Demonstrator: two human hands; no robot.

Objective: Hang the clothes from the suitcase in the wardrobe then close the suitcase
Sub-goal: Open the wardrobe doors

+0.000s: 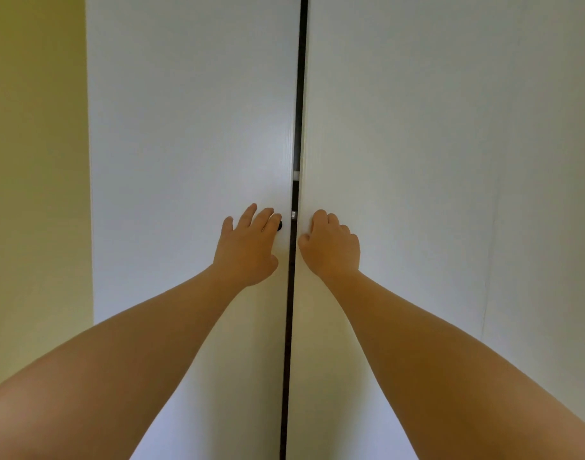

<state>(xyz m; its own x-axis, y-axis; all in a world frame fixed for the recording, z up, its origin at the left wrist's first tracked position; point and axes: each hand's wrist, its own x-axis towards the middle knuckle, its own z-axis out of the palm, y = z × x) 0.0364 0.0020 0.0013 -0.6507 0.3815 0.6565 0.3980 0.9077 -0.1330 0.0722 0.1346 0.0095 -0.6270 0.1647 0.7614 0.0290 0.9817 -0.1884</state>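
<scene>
A white wardrobe fills the view, its left door (191, 127) and right door (450, 127) nearly together with a narrow dark gap between them. My left hand (248, 247) lies against the left door, fingers reaching over a small dark knob (280, 225) by the gap. My right hand (331, 245) has its fingers curled over something on the right door next to the gap; its knob is hidden under the fingers. No suitcase or clothes are in view.
A yellow-green wall (35, 194) stands to the left of the wardrobe. A small pale fitting (295, 175) shows inside the gap above the hands.
</scene>
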